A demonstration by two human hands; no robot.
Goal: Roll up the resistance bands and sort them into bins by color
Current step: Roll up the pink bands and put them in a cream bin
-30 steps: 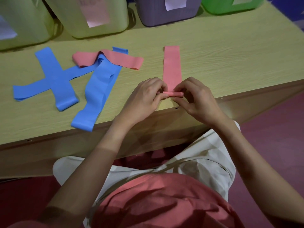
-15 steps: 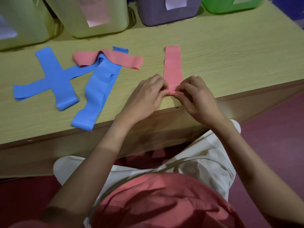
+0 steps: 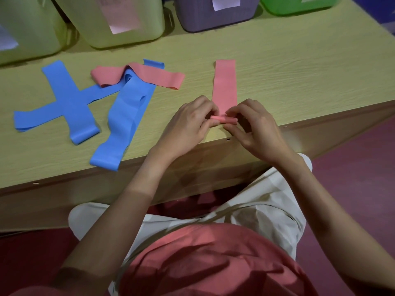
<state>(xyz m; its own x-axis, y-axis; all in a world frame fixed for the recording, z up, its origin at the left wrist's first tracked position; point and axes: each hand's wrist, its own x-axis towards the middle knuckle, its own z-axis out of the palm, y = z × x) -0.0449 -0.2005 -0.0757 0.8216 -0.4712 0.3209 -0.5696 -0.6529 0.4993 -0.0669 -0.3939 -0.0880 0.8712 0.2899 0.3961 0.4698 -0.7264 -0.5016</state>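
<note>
Your left hand (image 3: 189, 124) and right hand (image 3: 254, 130) meet at the near table (image 3: 299, 77) edge. The fingers of both are curled and pinch the rolled near end of the pink band (image 3: 225, 86); its flat remainder runs straight away from your fingertips. A second pink band (image 3: 149, 75) lies beyond and left of your left fingers, draped over three blue bands (image 3: 126, 116). The bins (image 3: 215, 16) stand well beyond your fingertips along the far edge.
</note>
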